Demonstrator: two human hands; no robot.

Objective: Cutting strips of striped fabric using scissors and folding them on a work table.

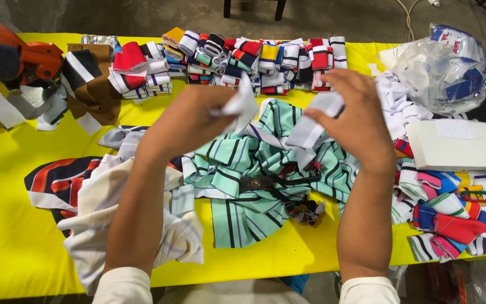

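My left hand [189, 118] and my right hand [355, 121] are raised over a yellow table [7, 236], each gripping one end of a white knit strip with thin stripes [310, 126]. The left end [242, 104] sticks up from my left fist. Below the hands lies a heap of mint-green striped fabric pieces [254, 169] with black and white lines. A dark strap with a buckle [260, 183] rests on that heap.
Folded striped rib pieces in several colours are stacked in rows at the far edge [254, 56] and at the right [457, 208]. A white flat box [457, 146] and a clear plastic bag [440, 67] sit right. Brown, white and red-navy pieces [91, 84] lie left.
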